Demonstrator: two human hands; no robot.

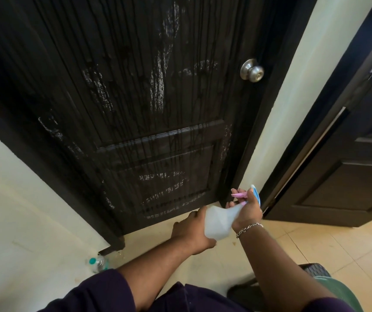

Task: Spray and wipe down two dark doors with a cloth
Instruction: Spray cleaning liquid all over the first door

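Spray bottle [220,224]: translucent white body, pink trigger and blue head, held low in front of the near dark door [135,97], close to its bottom right corner and above the pale floor [315,251].
Left hand [191,230]: wrapped around the bottle's base, fingers curled behind the body.
Right hand [249,210]: gripping the bottle's neck, fingers at the pink trigger; bracelet [248,228] on the wrist.
Near door: closed, paneled, streaked with wet runs and whitish foam patches across upper and lower panels; round metal knob [252,70] at right edge.
Second dark door [360,165]: to the right, past a cream wall strip [293,109], standing open.
Small plastic bottle [98,263] with teal cap: on the floor near the door frame's lower left corner.
Cloth: not identifiable with certainty.
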